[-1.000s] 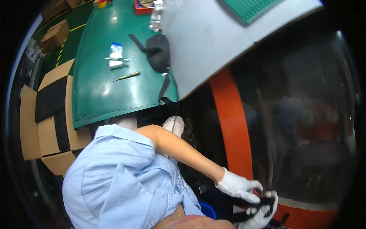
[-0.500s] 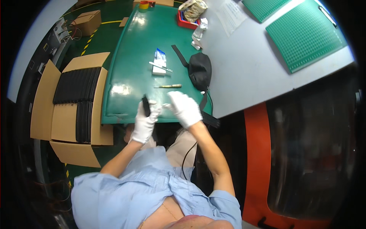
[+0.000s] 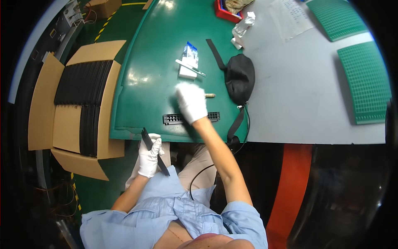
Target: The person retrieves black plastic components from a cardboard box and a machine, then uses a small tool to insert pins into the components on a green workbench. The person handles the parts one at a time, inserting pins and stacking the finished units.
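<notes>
My left hand [image 3: 150, 155], in a white glove, is closed round a long black plastic strip [image 3: 159, 161], held tilted over my lap just off the table's near edge. My right hand [image 3: 191, 101], also gloved, is over the table and smeared by motion, its fingers not clear. From behind it the handle of a screwdriver [image 3: 210, 95] sticks out on the right. Below that hand, a black slotted strip [image 3: 213, 117] lies flat near the front edge, partly covered by my wrist. Beyond the hand are a small white and blue packet [image 3: 189, 54] and a pair of tweezers [image 3: 184, 65].
An open carton [image 3: 111, 128] of stacked black parts stands left of the green table [image 3: 145, 95]. A black pouch [image 3: 240, 76] with a strap and cable lies at right. Farther off are a red bin [image 3: 226, 13], clear plastic wrap [image 3: 244, 25] and green mats [image 3: 365, 83].
My left hand has drawn back toward my lap with its strip. The right hand has reached over the screwdriver. A slotted strip now lies on the table. The whole view has shifted.
</notes>
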{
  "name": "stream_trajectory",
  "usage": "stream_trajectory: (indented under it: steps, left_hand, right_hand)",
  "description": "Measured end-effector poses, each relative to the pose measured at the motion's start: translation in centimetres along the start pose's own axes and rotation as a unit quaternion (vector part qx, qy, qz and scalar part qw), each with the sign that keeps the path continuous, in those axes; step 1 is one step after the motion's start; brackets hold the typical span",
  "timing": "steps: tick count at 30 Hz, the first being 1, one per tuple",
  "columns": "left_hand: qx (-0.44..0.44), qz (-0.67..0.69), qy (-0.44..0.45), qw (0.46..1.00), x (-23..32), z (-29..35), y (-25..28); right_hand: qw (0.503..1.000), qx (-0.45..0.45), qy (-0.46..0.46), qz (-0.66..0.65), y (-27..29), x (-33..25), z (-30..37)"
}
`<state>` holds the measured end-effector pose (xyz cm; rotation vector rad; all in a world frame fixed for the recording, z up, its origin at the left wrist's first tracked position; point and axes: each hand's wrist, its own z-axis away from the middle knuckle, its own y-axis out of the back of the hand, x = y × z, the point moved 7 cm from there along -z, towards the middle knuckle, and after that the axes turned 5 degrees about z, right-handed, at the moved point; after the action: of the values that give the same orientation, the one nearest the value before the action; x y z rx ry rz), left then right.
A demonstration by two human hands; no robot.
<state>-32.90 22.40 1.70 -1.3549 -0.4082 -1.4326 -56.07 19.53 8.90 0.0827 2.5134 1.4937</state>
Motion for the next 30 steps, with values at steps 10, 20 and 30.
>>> stream_trajectory:
  steps: [10, 20, 30]
  left_hand:
    - [-0.031, -0.030, 0.054, 0.998, -1.3, -2.0, -1.5]
    - [-0.010, -0.041, 0.068, 0.997, -1.8, -3.1, -0.8]
    - [-0.004, -0.017, 0.091, 0.996, -1.5, -2.7, -0.7]
  right_hand:
    - [0.960, -0.139, -0.171, 0.172, -4.6, 12.3, -2.5]
    - [0.918, -0.005, -0.359, -0.169, -6.9, 14.9, 0.8]
    - [0.888, 0.102, -0.443, -0.069, -4.9, 21.2, 6.6]
